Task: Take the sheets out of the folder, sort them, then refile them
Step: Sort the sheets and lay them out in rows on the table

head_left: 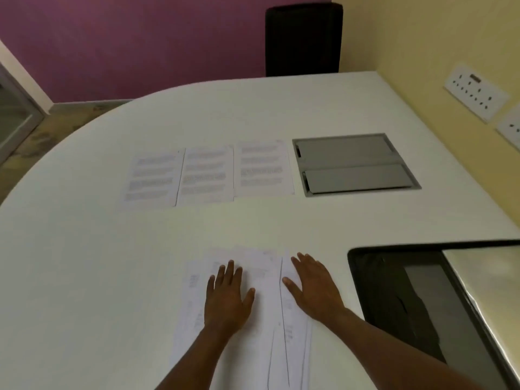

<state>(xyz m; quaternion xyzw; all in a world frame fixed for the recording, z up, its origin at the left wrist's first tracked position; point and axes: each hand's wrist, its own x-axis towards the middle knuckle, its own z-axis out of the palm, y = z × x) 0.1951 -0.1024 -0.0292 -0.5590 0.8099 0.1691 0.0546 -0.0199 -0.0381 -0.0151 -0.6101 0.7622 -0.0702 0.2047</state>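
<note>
Three printed sheets lie side by side across the middle of the white table: a left sheet (152, 180), a middle sheet (206, 174) and a right sheet (263, 168). Near the front edge lies a loose, fanned pile of sheets (264, 302). My left hand (228, 296) lies flat on the pile with straight fingers. My right hand (315, 288) rests flat on the pile's right part, fingers spread. An open black folder (394, 299) with a grey pocket and a silvery flap sits at the right.
A grey cable hatch (354, 163) is set into the white table (84, 249) right of the printed sheets. A dark chair (304, 38) stands behind the far edge. Wall sockets (475, 92) sit on the yellow wall at the right.
</note>
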